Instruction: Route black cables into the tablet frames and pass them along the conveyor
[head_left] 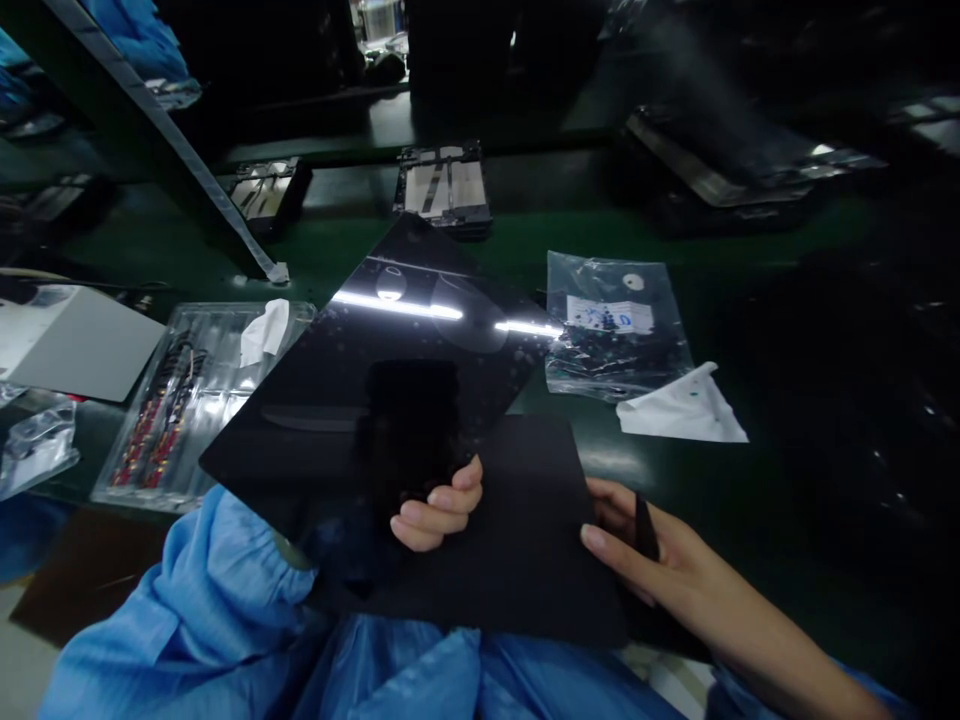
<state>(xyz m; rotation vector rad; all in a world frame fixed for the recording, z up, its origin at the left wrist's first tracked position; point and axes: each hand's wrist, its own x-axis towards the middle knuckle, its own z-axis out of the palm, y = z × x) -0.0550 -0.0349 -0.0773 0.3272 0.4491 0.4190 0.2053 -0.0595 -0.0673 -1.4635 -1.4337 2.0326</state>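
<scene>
A glossy black flat panel (405, 340), like a screen or sheet of glass, is held tilted in front of me with ceiling lights mirrored in it. My left hand (439, 508) grips it from behind, the fingertips curled round its lower right edge. Below it lies a matte black flat panel (525, 530), partly covered by the glossy one. My right hand (637, 540) is at this panel's right edge, thumb and fingers closed around it. A small dark strip (646, 528) shows by the right palm; what it belongs to, I cannot tell.
A clear plastic tray (217, 400) with red-and-black wired parts stands left, beside a white box (75, 340). Right lie a labelled plastic bag (619, 330) and a white paper (684, 408). Open device assemblies (444, 188) sit further back. A slanted post (165, 130) rises at left.
</scene>
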